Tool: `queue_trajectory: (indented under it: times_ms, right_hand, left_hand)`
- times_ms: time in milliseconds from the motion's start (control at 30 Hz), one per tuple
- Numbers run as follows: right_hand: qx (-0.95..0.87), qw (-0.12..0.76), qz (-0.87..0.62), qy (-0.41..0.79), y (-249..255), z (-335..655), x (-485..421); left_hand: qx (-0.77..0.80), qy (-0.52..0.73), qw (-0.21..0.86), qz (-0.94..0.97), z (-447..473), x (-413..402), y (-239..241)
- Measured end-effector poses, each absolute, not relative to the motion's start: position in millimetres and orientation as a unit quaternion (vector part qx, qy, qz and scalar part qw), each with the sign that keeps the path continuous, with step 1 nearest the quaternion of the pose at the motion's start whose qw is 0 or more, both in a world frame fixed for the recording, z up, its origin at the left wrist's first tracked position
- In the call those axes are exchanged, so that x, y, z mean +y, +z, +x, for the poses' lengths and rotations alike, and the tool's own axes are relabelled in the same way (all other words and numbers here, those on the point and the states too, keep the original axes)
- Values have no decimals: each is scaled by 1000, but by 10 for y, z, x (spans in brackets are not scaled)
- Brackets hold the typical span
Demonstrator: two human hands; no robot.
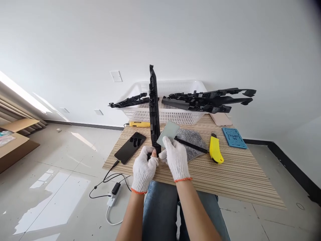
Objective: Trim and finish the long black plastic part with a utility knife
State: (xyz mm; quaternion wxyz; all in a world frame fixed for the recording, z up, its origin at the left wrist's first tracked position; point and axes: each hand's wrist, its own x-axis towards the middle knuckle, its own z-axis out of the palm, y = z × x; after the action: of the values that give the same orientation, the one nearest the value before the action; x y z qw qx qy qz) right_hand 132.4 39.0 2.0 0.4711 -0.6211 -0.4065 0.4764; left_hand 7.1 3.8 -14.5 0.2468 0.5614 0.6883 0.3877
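My left hand [144, 168], in a white knit glove with a bare thumb tip, is closed around the lower end of a long black plastic trim piece [154, 113]. The piece stands nearly upright, its top in front of the wall. My right hand [176, 157], gloved too, pinches a thin pale green rectangular sheet [170, 131] next to the trim piece; I cannot tell whether they touch. Just beyond the right hand, a slim black bar [194, 146] lies across a grey cloth [192, 135] on the table. The fingertips of the right hand are partly hidden.
A white plastic basket [165, 117] holds several black trim pieces [208, 100] jutting over its sides. On the wooden table [238, 180] lie a phone [130, 147], a yellow corded tool [139, 124], a yellow utility knife [215, 149], a blue pad [234, 137] and a pink phone-like slab [221, 118]. Cables hang at left.
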Motion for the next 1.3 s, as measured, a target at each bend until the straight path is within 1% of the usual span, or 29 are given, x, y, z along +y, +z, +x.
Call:
queue_trajectory:
  times_ms: [100,200,267,433,567,700,767,867,933,1000,1067,1167,1300]
  right_hand:
    - [-387,480,-621,484,24,1239,343]
    - [-353,517,-579,522,48,1225,289]
    - [-318,555,-532,555,60,1255,264]
    - [-209,641,-458,579,48,1382,263]
    - [-148,636,-446,612,40,1420,227]
    - [-192,632,-476,580,-18,1386,79]
    - [-255,620,-488,559,-71,1369,3]
    - [-339,578,-524,526,-126,1348,-43]
    - [-321,574,-565,499,-132,1326,-25]
    - [-257,590,-580,500,-126,1298,5]
    - [-229,597,-556,531,-128,1272,19]
    - [-260,581,-518,572,-163,1262,-5]
    - [-235,616,-543,520,-208,1311,-60]
  left_hand:
    - [685,404,253,551,66,42,-161]
    - [681,399,269,551,55,33,-163]
    - [666,397,302,554,35,22,-159]
    - [597,428,405,545,-19,5,-130]
    - [537,478,447,532,-26,24,-91]
    - [547,452,506,491,-29,39,-70]
    - [550,458,490,498,-34,45,-63]
    - [541,478,425,546,-41,52,-53]
    - [549,461,414,562,-43,53,-51]
    - [559,434,430,560,-47,51,-55]
    - [561,419,445,558,-57,52,-60]
    - [555,418,445,565,-78,62,-66]
    - [554,407,432,584,-95,68,-83]
